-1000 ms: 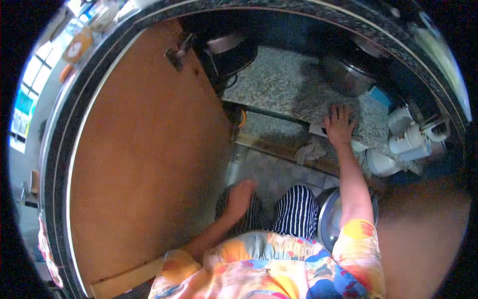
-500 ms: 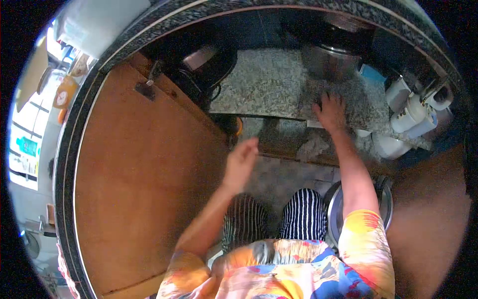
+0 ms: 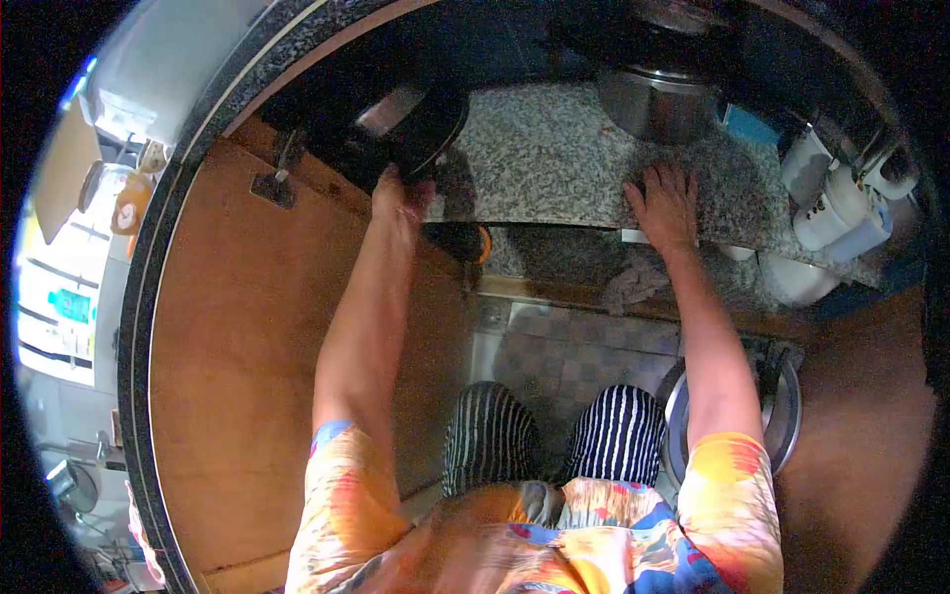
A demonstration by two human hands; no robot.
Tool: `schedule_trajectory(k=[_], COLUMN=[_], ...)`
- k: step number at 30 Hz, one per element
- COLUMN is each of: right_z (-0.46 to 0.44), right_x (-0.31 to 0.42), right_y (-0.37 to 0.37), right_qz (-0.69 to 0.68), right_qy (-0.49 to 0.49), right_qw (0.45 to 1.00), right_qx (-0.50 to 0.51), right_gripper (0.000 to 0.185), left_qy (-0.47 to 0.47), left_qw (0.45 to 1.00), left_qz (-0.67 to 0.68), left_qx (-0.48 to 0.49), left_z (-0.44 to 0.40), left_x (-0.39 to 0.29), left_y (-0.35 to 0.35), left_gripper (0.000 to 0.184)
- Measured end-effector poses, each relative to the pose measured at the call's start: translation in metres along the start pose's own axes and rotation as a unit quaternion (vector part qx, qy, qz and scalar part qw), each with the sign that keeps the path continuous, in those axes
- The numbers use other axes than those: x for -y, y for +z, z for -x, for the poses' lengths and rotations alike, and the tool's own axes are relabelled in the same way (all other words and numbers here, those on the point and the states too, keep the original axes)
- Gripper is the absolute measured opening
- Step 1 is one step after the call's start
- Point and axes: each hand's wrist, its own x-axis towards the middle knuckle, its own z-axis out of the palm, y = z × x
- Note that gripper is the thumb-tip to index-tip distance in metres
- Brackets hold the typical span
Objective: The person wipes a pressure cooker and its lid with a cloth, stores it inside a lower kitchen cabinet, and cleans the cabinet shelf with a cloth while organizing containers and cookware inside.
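Observation:
My left hand (image 3: 398, 195) is at the near side of a black pan (image 3: 435, 129) on the left of the granite shelf. Its fingers look curled at the pan's edge, partly lost in shadow. Flat on the granite shelf (image 3: 534, 148) lies my right hand (image 3: 665, 203), fingers spread and holding nothing. Behind that hand stands a steel pot (image 3: 658, 107), which it does not touch.
An open wooden cabinet door (image 3: 267, 366) fills the left side. White containers (image 3: 826, 213), a blue box (image 3: 749, 125) and a white bowl (image 3: 797, 282) are at the right. A crumpled cloth (image 3: 633, 285) lies lower down. A round steel vessel (image 3: 787, 416) stands beside my right knee.
My left hand has moved forward and left from above the floor to the black pan. The right hand stays on the shelf, and the view has shifted slightly.

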Motion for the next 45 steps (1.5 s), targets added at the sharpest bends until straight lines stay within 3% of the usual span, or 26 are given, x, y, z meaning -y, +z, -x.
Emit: schedule_trajectory(k=[3,6,9,10,11,12,13,14,17,20,23,24,27,30,32,33,34,36,39,40,41,43,45], right_z=[-0.004,-0.004,-0.004,-0.003,-0.002,-0.001,-0.001,-0.002,-0.001,-0.002,-0.002,-0.004,-0.005,-0.01,-0.026,-0.04,-0.054,-0.077,-0.114,-0.131,-0.137,-0.144,-0.152], right_x=[0.003,0.005,0.003,0.002,0.003,0.004,0.005,0.006,0.006,0.003,0.006,0.008,0.007,0.024,0.066,0.095,0.128,0.203,0.296,0.327,0.336,0.379,0.382], right_y=[-0.007,-0.014,-0.004,-0.001,-0.002,-0.003,-0.005,-0.006,-0.007,-0.006,-0.011,-0.013,-0.01,-0.011,-0.004,0.007,0.016,-0.02,-0.024,0.0,-0.013,0.005,0.003], right_qz=[0.002,0.039,0.033,0.031,0.029,0.026,0.024,0.022,0.016,0.017,0.016,0.017,-0.01,0.087,-0.024,-0.14,-0.254,-0.468,-0.684,-0.759,-0.722,-0.621,-0.63], right_qy=[-0.005,-0.004,-0.01,-0.01,-0.01,-0.009,-0.011,-0.012,-0.015,-0.03,-0.038,-0.04,-0.054,-0.069,-0.052,-0.088,-0.122,-0.073,-0.017,-0.029,-0.037,0.021,0.014], right_qw=[1.0,0.998,0.999,0.999,0.999,1.0,1.0,1.0,1.0,0.999,0.998,0.998,0.997,0.992,0.998,0.983,0.948,0.881,0.727,0.644,0.677,0.782,0.764], right_qx=[0.016,0.042,0.012,0.012,0.013,0.013,0.01,0.006,-0.014,-0.032,-0.039,-0.043,-0.046,-0.06,-0.019,-0.083,-0.147,-0.019,0.064,0.092,0.136,0.045,0.135], right_gripper=[0.054,0.054,0.052,0.052,0.051,0.051,0.05,0.049,0.048,0.047,0.047,0.047,0.047,0.046,0.044,0.044,0.044,0.046,0.047,0.048,0.051,0.054,0.053], left_qy=[-0.019,-0.045,-0.012,0.052,0.127,0.199,0.263,0.294,0.319,0.202,0.13,0.123,0.108,0.102,0.102,0.102,0.08,0.035,0.111,0.13,0.141,0.154,0.163], left_qw=[0.996,0.971,0.998,0.996,0.963,0.894,0.792,0.726,0.526,0.367,0.33,0.37,0.31,0.284,0.277,0.273,0.279,0.29,0.299,0.309,0.319,0.335,0.348], left_qz=[0.091,0.215,0.062,-0.066,-0.237,-0.4,-0.548,-0.618,-0.78,-0.896,-0.92,-0.911,-0.928,-0.938,-0.936,-0.935,-0.937,-0.94,-0.937,-0.932,-0.927,-0.919,-0.913], left_qx=[-0.006,-0.096,0.025,-0.013,0.013,0.038,0.062,0.07,0.117,0.148,0.166,0.137,0.176,0.173,0.193,0.202,0.193,0.175,0.144,0.14,0.138,0.137,0.14], left_z=[0.02,0.029,0.004,-0.005,0.0,0.005,0.01,0.03,0.023,0.04,0.049,0.053,0.044,0.048,0.057,0.059,0.057,0.053,0.035,0.031,0.028,0.024,0.021], left_x=[-0.009,-0.011,-0.011,-0.005,-0.007,-0.01,-0.013,-0.017,0.002,0.031,0.039,0.04,0.041,0.042,0.037,0.035,0.036,0.039,0.063,0.068,0.07,0.071,0.072], left_y=[0.019,0.04,0.037,0.042,0.048,0.053,0.059,0.071,0.056,0.038,0.023,0.022,0.024,0.029,0.033,0.036,0.037,0.041,0.015,0.01,0.009,0.008,0.007], left_gripper=[0.035,0.036,0.033,0.028,0.027,0.026,0.025,0.027,0.038,0.046,0.059,0.053,0.042,0.038,0.036,0.035,0.034,0.035,0.04,0.04,0.039,0.039,0.038])
